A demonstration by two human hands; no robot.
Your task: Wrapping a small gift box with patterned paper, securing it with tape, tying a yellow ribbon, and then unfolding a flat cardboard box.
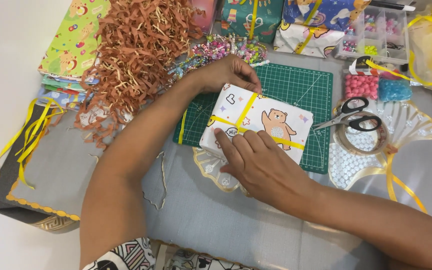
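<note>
- Centre of the frame, on the green cutting mat (296,85): a wrapped box (256,122) in white paper printed with a bear, lying flat and turned slightly askew to the mat's grid.
- Yellow ribbon (246,109) crosses over the box top in two bands — the crossing sits left of the bear, likely pinned there so it does not slip.
- Left hand (228,72) comes in from the lower left, forearm stretched up across the desk (226,220); its grip is curled over the box's far upper edge, clenched lightly on box and ribbon end, fingertips hidden behind the edge.
- Right hand (261,162) enters from the lower right, palm down, fingers flat and together — no closed grip, just pressing on the near edge of the box beside the ribbon crossing. Appears to steady the parcel.
- Right of the mat: scissors (351,115) resting on a tape roll (361,142), blades shut, near but untouched.
- Upper left: heap of brown paper shred (136,45), well apart from both hands.
</note>
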